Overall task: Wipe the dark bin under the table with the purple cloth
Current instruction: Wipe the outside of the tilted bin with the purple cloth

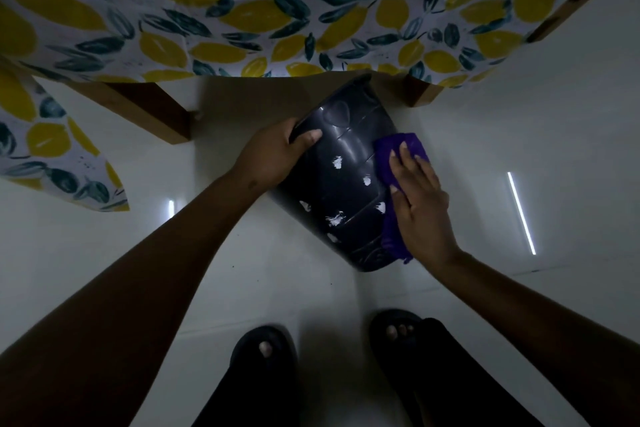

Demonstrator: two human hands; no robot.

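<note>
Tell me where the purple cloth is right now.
In the head view, the purple cloth lies right of centre, pressed flat against the right side of the dark bin under the right hand.

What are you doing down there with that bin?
A person is cleaning a dark bin on the floor, just at the edge of a table covered with a lemon-print tablecloth. The left hand grips the bin's rim and holds it tilted. The right hand presses a purple cloth flat against the bin's side. White smudges show on the part the cloth is not covering.
</note>
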